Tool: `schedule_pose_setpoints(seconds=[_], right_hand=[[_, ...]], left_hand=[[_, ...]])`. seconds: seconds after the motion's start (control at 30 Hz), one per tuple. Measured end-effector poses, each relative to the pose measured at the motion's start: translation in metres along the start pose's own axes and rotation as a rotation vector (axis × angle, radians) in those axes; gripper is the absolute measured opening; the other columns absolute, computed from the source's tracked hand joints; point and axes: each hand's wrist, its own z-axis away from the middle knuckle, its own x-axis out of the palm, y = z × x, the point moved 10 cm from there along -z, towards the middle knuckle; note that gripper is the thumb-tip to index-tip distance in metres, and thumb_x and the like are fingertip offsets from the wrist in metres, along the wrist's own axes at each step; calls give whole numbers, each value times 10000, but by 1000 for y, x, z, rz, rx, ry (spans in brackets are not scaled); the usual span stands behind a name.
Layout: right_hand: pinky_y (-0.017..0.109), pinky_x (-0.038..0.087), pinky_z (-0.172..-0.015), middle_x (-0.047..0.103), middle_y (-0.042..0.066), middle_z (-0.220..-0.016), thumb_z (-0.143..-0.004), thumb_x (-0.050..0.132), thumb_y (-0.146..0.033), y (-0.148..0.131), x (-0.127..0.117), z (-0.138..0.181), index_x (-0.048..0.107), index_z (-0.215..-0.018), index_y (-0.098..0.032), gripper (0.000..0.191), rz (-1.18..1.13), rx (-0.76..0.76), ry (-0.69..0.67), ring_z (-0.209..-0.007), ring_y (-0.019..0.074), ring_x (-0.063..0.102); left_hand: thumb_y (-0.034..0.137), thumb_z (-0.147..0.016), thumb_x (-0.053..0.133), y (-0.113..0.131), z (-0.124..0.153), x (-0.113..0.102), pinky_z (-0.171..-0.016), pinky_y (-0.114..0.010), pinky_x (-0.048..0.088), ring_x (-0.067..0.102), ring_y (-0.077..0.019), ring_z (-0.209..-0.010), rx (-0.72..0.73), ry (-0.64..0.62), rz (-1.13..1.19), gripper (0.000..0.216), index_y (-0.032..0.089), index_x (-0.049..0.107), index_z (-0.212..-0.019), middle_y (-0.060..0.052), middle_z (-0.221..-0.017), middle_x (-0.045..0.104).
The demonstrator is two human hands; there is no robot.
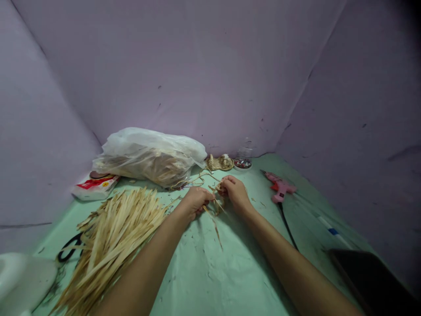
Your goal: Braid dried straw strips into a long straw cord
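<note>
Both my hands meet over the middle of the green table cover point(210, 281). My left hand point(197, 202) pinches thin dried fibre strands point(215, 226), whose loose ends hang down below the fingers. Close beside it, my right hand point(234, 191) is closed on a small woven fibre piece point(218, 206), partly hidden by the fingers. A thin cord point(202, 175) runs from near the hands toward the plastic bag. Behind the hands lies a small woven sole-shaped piece point(219, 163) with knobs on top.
Dried fibre strips point(115, 237) lie left, over black-handled scissors point(69, 250). A plastic bag point(151, 153), a red-white packet point(97, 186) and a container of beads point(242, 163) stand at the back. Right are a pink glue gun point(279, 186) and a dark flat object point(371, 276). A white object point(26, 281) stands left.
</note>
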Motion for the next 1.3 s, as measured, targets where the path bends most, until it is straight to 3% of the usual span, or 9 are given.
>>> schedule_pose_setpoints(seconds=[0.07,0.13,0.33,0.47,0.6,0.93,1.13,1.3], right_hand=[[221,343,-434,478,-38,-434,-658,385,-243,19,0,-6,485,-595,-184,132,32,109,-19,-413,115,445],[211,325,-422,489,-36,-426,-656,397,-258,27,1,-10,525,-603,-179,159,148,109,-27,-406,110,446],[203,353,-462,619,31,-558,-637,457,-287,39,4,-26,631,-637,-144,225,312,86,16,-503,125,523],[217,348,-466,630,46,-540,-617,489,-291,38,5,-34,664,-632,-138,233,389,85,36,-512,146,542],[221,351,-485,658,55,-582,-633,489,-280,32,8,-34,692,-677,-142,249,510,68,19,-540,154,568],[251,307,-538,684,81,-786,-749,417,-270,-5,28,-23,705,-759,-210,295,1064,-194,-92,-696,182,586],[260,286,-535,644,62,-824,-813,369,-393,-3,30,-12,680,-875,-250,348,1093,-218,-142,-706,181,573],[266,283,-532,624,67,-848,-828,356,-379,1,22,2,653,-932,-245,343,1091,-190,-118,-713,184,572]], left_hand=[[179,-523,528,2,0,8,-356,-198,132,224,-38,-329,73,-32,-73,54,151,484,-508,73,-367,319],[147,-511,505,1,-5,11,-375,-202,158,238,-44,-357,137,-9,-147,39,146,486,-477,65,-372,323],[168,-522,492,-10,-30,-5,-427,-214,218,365,-95,-432,197,273,-379,68,163,515,-459,20,-405,408],[173,-494,505,-9,-38,-11,-444,-227,228,395,-116,-448,159,360,-492,75,171,506,-419,10,-389,391],[188,-496,519,-9,-40,-12,-461,-241,264,428,-138,-470,126,367,-494,76,174,502,-424,7,-391,382],[187,-495,548,-17,-46,-15,-486,-255,325,515,-189,-545,34,350,-442,102,180,469,-430,-11,-374,408],[231,-524,560,-18,-47,-13,-461,-249,296,493,-177,-512,26,292,-446,136,183,466,-439,-13,-375,407],[261,-535,559,-8,-40,-14,-461,-242,264,464,-163,-518,84,281,-539,182,190,430,-429,-3,-397,392]])
